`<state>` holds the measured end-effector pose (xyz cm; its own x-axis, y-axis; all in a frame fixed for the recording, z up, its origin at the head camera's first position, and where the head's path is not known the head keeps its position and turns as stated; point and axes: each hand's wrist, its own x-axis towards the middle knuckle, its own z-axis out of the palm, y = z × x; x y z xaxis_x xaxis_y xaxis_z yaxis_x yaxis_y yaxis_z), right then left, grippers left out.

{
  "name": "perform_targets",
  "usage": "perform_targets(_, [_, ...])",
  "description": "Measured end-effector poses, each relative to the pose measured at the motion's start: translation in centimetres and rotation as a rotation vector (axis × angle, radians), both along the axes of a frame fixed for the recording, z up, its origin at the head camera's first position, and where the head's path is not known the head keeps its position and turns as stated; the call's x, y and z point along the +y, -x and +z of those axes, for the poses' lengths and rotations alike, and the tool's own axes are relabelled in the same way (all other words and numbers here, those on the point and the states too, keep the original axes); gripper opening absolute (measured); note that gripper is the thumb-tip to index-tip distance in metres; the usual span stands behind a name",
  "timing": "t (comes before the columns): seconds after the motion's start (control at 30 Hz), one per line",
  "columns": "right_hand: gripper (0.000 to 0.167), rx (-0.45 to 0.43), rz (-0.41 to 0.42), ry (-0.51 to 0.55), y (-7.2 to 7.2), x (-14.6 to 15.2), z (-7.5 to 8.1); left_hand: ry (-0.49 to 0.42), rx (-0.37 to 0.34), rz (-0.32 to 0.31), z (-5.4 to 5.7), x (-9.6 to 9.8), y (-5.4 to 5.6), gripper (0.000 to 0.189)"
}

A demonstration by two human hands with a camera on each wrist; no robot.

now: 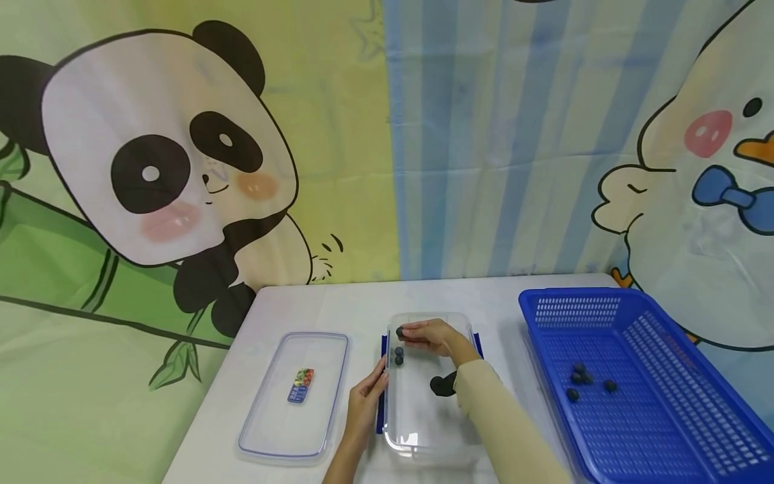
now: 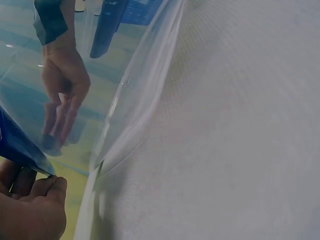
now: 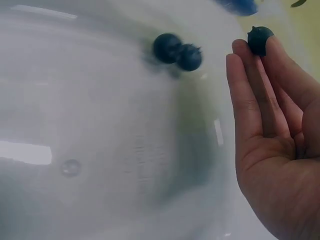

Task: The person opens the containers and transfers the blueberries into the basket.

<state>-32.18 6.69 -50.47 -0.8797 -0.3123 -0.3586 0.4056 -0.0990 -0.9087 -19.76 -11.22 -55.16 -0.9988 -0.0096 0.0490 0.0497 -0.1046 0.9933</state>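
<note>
My right hand (image 1: 437,338) pinches a blueberry (image 3: 260,41) between thumb and fingertips, over the far left part of a clear plastic container (image 1: 423,430). Two more blueberries (image 3: 179,52) lie touching inside the container, along its left wall. At the container's left side, my left hand (image 1: 364,403) holds the blue side latch (image 2: 22,147), its thumb and fingers at the flap's edge in the left wrist view. A dark wrist strap (image 1: 443,384) shows by the right sleeve.
To the right stands a blue plastic basket (image 1: 641,437) with several blueberries (image 1: 580,374) in it. A clear lid (image 1: 272,430) with a printed label (image 1: 300,386) lies on the left of the white table (image 1: 218,417). A printed curtain (image 1: 338,168) hangs behind.
</note>
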Motion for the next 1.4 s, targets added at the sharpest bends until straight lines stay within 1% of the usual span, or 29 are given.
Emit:
perform_targets(0.13, [0.033,0.064,0.092,0.01,0.4,0.3,2.3,-0.007,-0.007,0.019,0.0,0.0,0.3,0.04])
perform_targets(0.2, [0.034,0.085,0.12,0.008,0.3,0.7,3.7,-0.01,-0.014,0.021,0.1,-0.1,0.3,0.039])
perform_targets(0.27, [0.034,0.102,0.133,-0.004,0.2,1.3,5.1,-0.007,-0.017,0.023,0.1,-0.1,0.3,0.039])
perform_targets(0.4, [0.035,0.123,0.122,-0.011,-0.3,3.1,7.5,-0.002,-0.02,0.032,0.3,-0.2,0.2,0.039])
perform_targets(0.5, [0.037,0.13,0.122,0.002,-1.0,4.5,8.9,-0.001,-0.015,0.04,0.5,-0.4,0.4,0.04])
perform_targets(0.6, [0.039,0.148,0.14,0.023,-1.7,6.2,10.2,-0.003,-0.008,0.043,0.7,-0.5,0.6,0.04])
perform_targets(0.67, [0.04,0.164,0.147,0.032,-2.1,7.5,10.9,-0.003,-0.004,0.042,0.8,-0.6,0.7,0.04])
perform_targets(0.77, [0.04,0.203,0.168,0.035,-2.8,10.4,11.5,-0.002,-0.002,0.037,0.8,-0.6,0.8,0.041])
perform_targets(0.87, [0.04,0.239,0.183,0.006,-3.8,14.0,11.6,0.0,-0.009,0.029,0.6,-0.6,0.7,0.04])
perform_targets(0.93, [0.039,0.248,0.181,-0.034,-4.7,16.8,11.4,0.006,-0.015,0.022,0.5,-0.6,0.6,0.04])
perform_targets(1.03, [0.038,0.248,0.188,-0.084,-6.3,21.2,10.6,0.008,-0.027,0.016,0.3,-0.7,0.4,0.04])
perform_targets(1.13, [0.035,0.232,0.217,-0.083,-7.8,25.6,9.3,0.003,-0.031,0.01,0.2,-0.7,0.2,0.041])
perform_targets(1.2, [0.032,0.226,0.248,-0.063,-8.7,28.3,8.2,-0.02,-0.034,0.004,0.2,-0.7,0.1,0.04])
perform_targets(1.3, [0.032,0.202,0.286,-0.013,-10.0,31.7,6.5,-0.017,-0.038,-0.005,0.2,-0.6,0.0,0.04])
perform_targets(1.4, [0.034,0.172,0.313,0.011,-11.1,34.0,5.3,0.0,-0.031,-0.019,1.5,-0.4,-0.5,0.04])
